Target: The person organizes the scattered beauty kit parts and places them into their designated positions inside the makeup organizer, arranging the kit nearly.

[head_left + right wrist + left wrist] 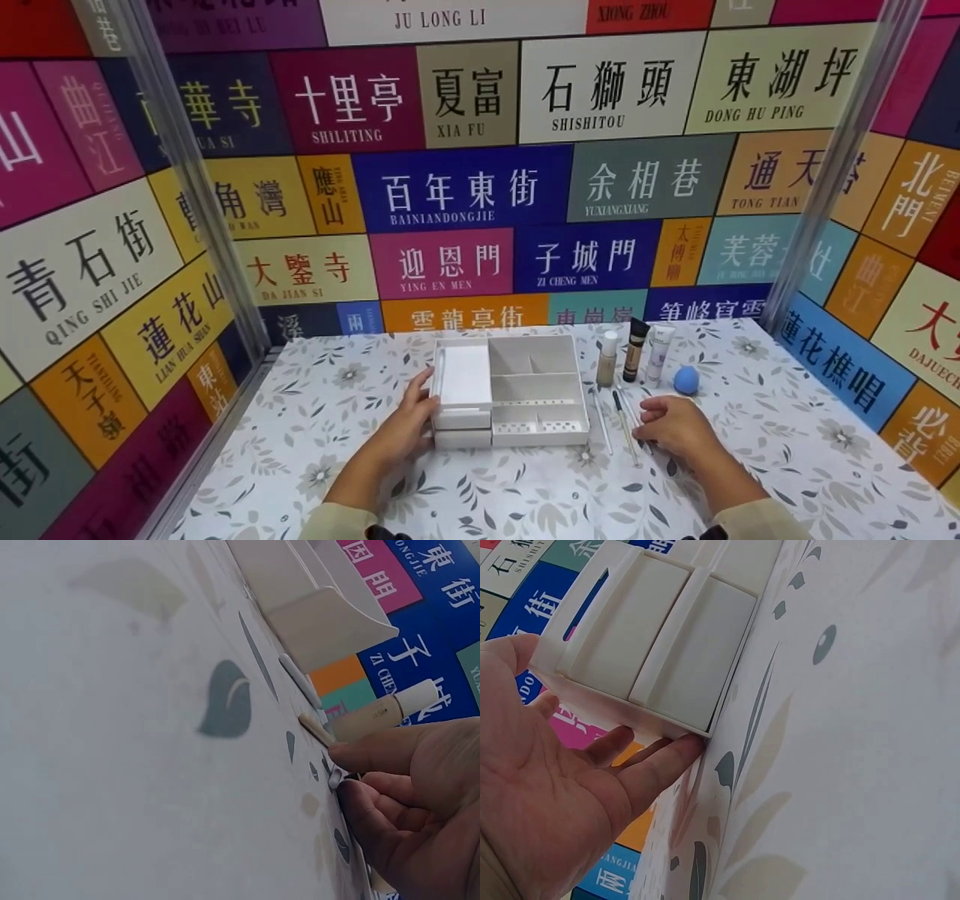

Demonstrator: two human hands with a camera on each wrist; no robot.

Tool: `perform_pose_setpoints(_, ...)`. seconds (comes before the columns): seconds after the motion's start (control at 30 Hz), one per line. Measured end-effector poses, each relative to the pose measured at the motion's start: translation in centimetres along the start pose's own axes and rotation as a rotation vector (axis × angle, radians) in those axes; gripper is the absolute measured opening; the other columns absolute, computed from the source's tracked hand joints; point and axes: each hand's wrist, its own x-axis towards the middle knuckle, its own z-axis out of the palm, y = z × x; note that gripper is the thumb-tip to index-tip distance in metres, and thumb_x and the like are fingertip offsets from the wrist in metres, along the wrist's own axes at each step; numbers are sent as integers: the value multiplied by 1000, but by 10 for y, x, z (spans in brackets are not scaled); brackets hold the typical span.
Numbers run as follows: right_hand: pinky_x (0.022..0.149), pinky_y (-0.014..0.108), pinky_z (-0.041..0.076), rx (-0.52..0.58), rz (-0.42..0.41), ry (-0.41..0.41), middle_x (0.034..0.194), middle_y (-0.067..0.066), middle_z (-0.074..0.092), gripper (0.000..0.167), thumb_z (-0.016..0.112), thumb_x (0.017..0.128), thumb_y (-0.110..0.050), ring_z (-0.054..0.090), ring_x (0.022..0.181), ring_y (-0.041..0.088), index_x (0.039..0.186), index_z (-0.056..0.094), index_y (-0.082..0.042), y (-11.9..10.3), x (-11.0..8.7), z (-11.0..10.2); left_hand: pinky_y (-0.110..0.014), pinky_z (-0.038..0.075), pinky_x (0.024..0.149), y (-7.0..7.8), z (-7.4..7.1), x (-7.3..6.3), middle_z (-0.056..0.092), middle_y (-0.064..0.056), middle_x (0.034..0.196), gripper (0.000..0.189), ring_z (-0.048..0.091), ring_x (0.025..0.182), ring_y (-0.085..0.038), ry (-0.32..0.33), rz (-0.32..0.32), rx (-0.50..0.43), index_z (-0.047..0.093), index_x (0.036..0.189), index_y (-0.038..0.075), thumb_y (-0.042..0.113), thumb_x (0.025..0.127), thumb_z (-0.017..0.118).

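Note:
My left hand [414, 416] rests against the left side of a white desktop organizer [536, 369], its thumb up by the top edge in the left wrist view and its fingers [664, 769] along the lower side. Two drawer fronts [697, 652] show there. My right hand [679, 431] is low over the table, right of the organizer. Between its thumb and forefinger is the end of a thin silver-ended stick [335, 778]; its far part lies among other sticks. Beside it are a tan-ended stick [624, 426] and a white stick [604, 421].
Behind the sticks stand a bottle with a white cap [607, 360], a black-topped tube [636, 351] and a white tube [659, 355]. A blue makeup sponge [685, 380] sits to their right. Leaf-patterned cloth [300, 405] covers the table; colourful sign panels [461, 187] and clear posts enclose it.

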Motion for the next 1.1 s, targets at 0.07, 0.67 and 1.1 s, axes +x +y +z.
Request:
perform_pose_setpoints(0.07,83,35,60,-20,-2,4,120,17,74,62,91,81,-11,70,100,24,136,66,2,0,0,1,-65,42,123,-1,0,0,16,-18,179,65,34,159,-50,0,2,2,16,170,44,44,111,45)
perform_pose_setpoints(0.67,85,34,60,61,-3,22,125,20,76,54,79,88,-15,74,100,20,138,67,3,3,-3,-7,-69,38,123,0,-1,1,12,-20,179,66,32,159,-54,-14,9,25,13,170,41,44,112,43)
perform_pose_setpoints(1.1,75,30,53,390,73,-90,112,6,70,61,71,95,-8,61,88,19,154,54,0,-11,-5,-9,-67,39,123,-1,-2,2,11,-20,180,66,32,160,-52,-22,16,21,13,170,42,44,112,43)
